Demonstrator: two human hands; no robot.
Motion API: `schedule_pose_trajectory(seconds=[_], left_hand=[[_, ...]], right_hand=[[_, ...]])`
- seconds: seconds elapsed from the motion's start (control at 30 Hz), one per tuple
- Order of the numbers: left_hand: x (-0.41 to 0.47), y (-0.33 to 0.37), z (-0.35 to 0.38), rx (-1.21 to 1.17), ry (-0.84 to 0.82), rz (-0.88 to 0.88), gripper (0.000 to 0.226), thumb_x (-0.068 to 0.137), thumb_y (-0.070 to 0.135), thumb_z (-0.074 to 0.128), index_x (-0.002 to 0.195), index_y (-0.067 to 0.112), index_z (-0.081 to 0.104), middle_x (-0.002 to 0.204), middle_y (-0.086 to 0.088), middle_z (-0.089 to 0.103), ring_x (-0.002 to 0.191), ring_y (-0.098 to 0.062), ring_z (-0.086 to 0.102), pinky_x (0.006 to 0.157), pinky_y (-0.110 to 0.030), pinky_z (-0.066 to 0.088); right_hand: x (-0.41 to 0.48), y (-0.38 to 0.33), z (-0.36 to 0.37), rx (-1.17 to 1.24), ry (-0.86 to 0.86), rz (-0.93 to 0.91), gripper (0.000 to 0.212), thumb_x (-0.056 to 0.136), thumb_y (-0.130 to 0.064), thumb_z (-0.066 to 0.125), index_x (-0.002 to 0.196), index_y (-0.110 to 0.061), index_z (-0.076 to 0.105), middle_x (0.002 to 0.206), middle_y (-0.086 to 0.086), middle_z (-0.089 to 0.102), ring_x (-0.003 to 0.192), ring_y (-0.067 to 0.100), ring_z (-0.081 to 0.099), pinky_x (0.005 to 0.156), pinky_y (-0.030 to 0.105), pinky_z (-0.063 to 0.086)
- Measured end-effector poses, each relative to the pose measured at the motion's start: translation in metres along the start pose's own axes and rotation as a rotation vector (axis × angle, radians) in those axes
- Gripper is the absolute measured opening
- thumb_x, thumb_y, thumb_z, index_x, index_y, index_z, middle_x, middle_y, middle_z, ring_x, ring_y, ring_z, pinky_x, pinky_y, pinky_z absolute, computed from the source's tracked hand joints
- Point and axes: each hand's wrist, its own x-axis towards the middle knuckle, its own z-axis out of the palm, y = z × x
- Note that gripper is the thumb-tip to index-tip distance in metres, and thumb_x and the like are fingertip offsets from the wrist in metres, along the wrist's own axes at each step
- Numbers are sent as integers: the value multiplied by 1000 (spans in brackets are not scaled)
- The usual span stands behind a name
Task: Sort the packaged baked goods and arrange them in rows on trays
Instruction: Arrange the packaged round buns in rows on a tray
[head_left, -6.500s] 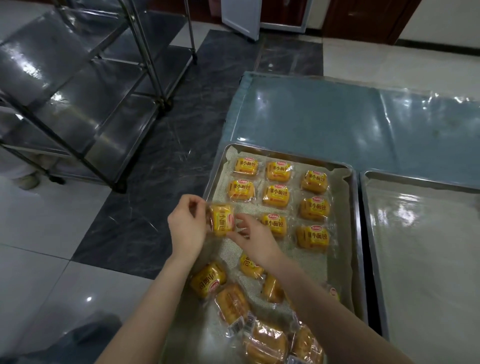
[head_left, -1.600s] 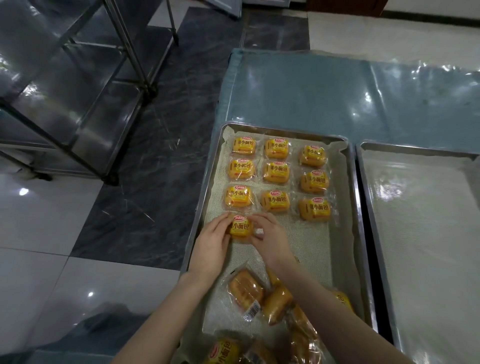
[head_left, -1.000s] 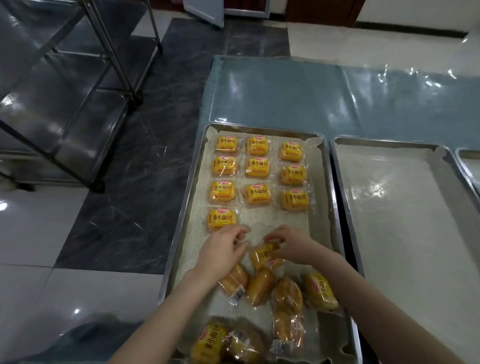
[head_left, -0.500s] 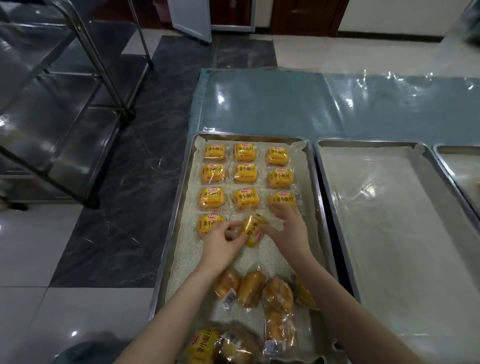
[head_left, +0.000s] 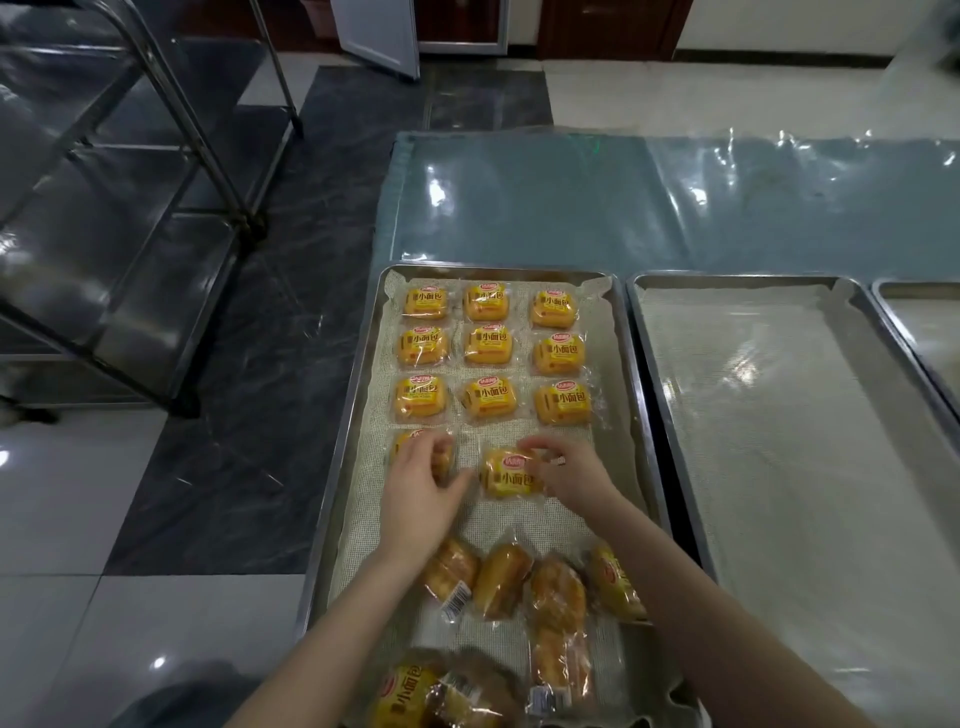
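Close by on tray (head_left: 498, 270): loose pile (head_left: 504, 582) of bread packs. Past pile, right hand (head_left: 569, 475) pinches right edge of middle pack (head_left: 506, 475). Left hand (head_left: 421, 491) just left of it, fingers bent over next pack (head_left: 410, 441); cannot tell if gripping. Farther back: three neat rows (head_left: 488, 345).

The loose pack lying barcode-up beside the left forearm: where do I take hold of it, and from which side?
Pinch the barcode pack at its near, labelled end, coming from the near side. The left forearm crosses its far edge and a neighbouring pack lies along its right; the near end is free.
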Motion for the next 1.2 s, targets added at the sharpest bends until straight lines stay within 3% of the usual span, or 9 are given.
schedule_pose_trajectory(seconds=[0.13, 0.27, 0.37, 0.53, 0.63, 0.73, 0.97, 1.1, 1.2], left_hand=[[10, -4, 5, 169, -133, 198, 48, 84, 23, 69, 129, 27, 56, 128, 11, 56, 119, -7, 49, 105, -26, 32], [19, -9, 13, 322, -148, 287, 48, 84, 19, 67, 131, 24, 57, 133, 8, 55, 124, -11, 48, 109, -30, 34], [24, -12, 17, 364, -130, 321, 44, 84, 20, 67, 127, 22, 60, 131, 6, 57, 123, -14, 49, 107, -33, 36], [28, -19, 20, 376, -120, 369, 35, 89, 30, 56, 122, 22, 63, 126, 7, 61, 119, -14, 52, 101, -38, 45], [26, -22, 18, 454, -132, 371, 38, 84, 26, 62, 122, 25, 62, 125, 8, 61, 120, -17, 52, 100, -41, 42], [23, -19, 17, 483, -145, 365, 43, 79, 21, 70, 122, 24, 62, 124, 7, 62, 120, -18, 52, 100, -42, 43], [14, 0, 17, 338, -140, 406, 43, 83, 25, 68, 125, 21, 61, 125, 5, 59, 119, -14, 50, 104, -31, 39], [-4, 32, 30, 164, -341, 435, 32, 90, 35, 61, 120, 25, 62, 119, 11, 61, 109, 0, 49, 96, -16, 33], [-13, 45, 46, 118, -505, 446, 31, 89, 35, 64, 118, 24, 63, 117, 11, 63, 106, 0, 52, 97, -20, 41]], right_hand=[[13, -3, 3, -45, 13, -35, 36, 89, -20, 66, 123, -27, 60, 111, 0, 61, 91, 15, 65, 81, 38, 58], [14, -1, 9, -13, 109, -80, 50, 89, -21, 66, 135, -25, 49, 117, -4, 58, 100, 12, 62, 80, 28, 55], [7, 10, 13, -138, 200, -233, 38, 91, -23, 64, 127, -21, 57, 122, -6, 51, 102, 10, 59, 89, 32, 55], [6, 18, 22, -197, 194, -242, 40, 91, -20, 64, 130, -21, 58, 126, -9, 50, 100, 5, 57, 88, 20, 51], [5, 21, 24, -197, 199, -199, 41, 89, -14, 65, 129, -24, 58, 121, -10, 51, 92, 2, 56, 72, 2, 42], [5, 21, 22, -209, 191, -211, 44, 86, -13, 69, 127, -26, 58, 120, -7, 53, 89, 3, 57, 76, 8, 46], [-11, 13, -32, -386, 88, -223, 38, 88, -18, 67, 125, -24, 59, 114, -6, 59, 88, 4, 59, 88, 28, 53], [-37, 22, -64, -752, -237, -114, 44, 87, -20, 66, 129, -25, 56, 127, -3, 58, 111, 13, 57, 98, 30, 48], [-54, 33, -62, -947, -408, -95, 54, 89, -20, 62, 140, -21, 45, 138, 2, 53, 124, 19, 51, 104, 32, 42]])
